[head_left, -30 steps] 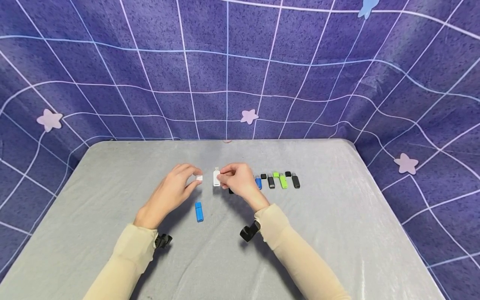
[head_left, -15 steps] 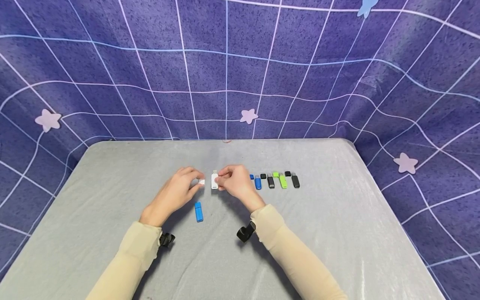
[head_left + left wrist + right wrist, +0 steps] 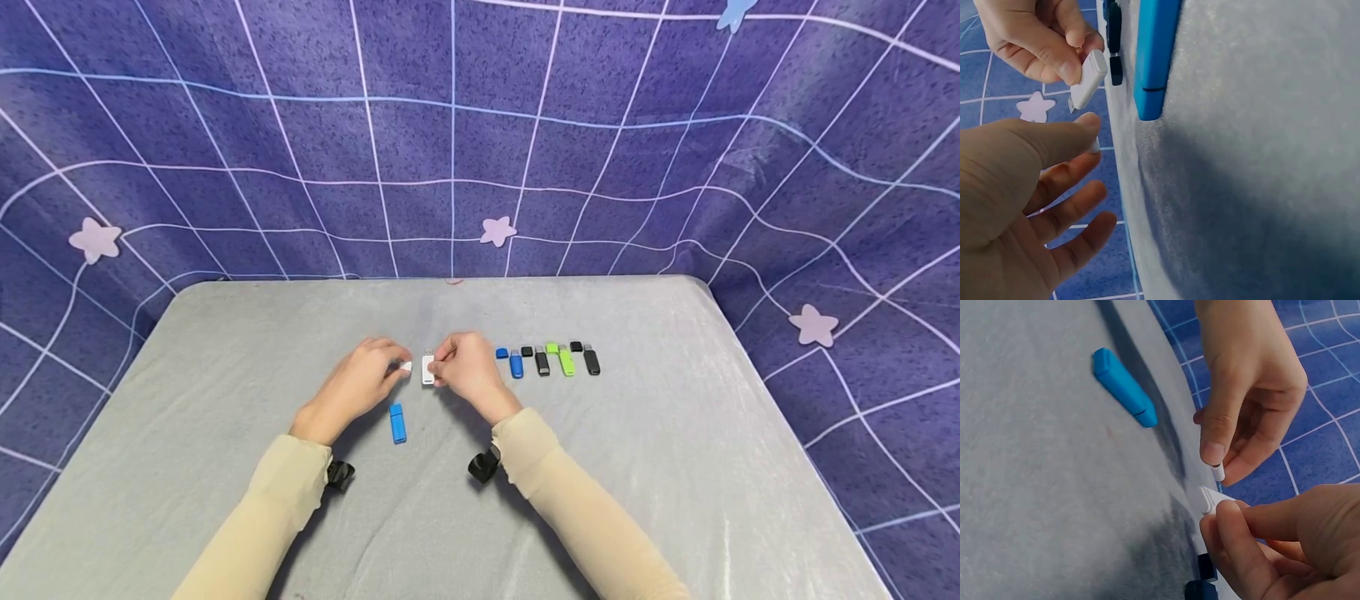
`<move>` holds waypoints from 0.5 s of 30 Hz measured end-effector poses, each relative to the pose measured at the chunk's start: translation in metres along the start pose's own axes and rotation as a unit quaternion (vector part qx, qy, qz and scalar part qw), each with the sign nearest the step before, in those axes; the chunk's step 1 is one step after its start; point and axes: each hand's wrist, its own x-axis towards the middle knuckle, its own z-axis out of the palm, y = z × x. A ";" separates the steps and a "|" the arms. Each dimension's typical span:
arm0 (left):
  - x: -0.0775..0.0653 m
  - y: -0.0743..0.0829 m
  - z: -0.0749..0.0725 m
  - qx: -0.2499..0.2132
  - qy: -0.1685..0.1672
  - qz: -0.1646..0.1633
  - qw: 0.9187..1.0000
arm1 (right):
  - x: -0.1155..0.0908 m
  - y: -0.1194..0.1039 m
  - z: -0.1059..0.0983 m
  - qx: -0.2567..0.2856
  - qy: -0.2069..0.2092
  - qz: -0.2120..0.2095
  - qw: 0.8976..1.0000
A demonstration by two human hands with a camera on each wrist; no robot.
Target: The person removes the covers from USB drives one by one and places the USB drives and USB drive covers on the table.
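Note:
My right hand pinches a white USB flash drive between thumb and fingers, its metal plug pointing away from me. My left hand holds the small white cap at its thumb and fingertips, just left of the drive and apart from it. Most of this cap is hidden by the thumb in the left wrist view. The right wrist view shows the cap close to the body of the white drive. Nearer me on the table lies a blue USB flash drive with its cap on.
Right of my hands, several uncapped drives stand in a row: blue, black, bright green and another black one. Each has its cap lying by its plug end. A grey cloth covers the table; a purple curtain hangs behind.
The left hand with the cap has shifted right, and the right hand with the white drive slightly left and nearer me. Their gap is narrower. The blue cap in the row has come into view.

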 end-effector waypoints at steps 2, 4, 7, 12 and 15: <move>0.001 0.000 0.002 0.000 -0.005 -0.007 1.000 | 0.000 0.000 0.002 -0.009 -0.002 0.004 1.000; 0.003 0.000 0.004 0.000 -0.007 -0.012 1.000 | 0.000 -0.001 0.003 -0.017 -0.002 0.007 1.000; 0.004 -0.001 0.007 0.000 -0.007 -0.019 1.000 | 0.001 -0.003 0.006 -0.029 -0.001 0.007 1.000; 0.005 -0.001 0.012 -0.008 -0.014 -0.037 0.999 | 0.001 -0.006 0.009 -0.063 0.000 0.009 0.998; 0.006 -0.001 0.013 -0.008 -0.016 -0.044 0.999 | 0.001 -0.007 0.011 -0.086 0.003 0.014 0.996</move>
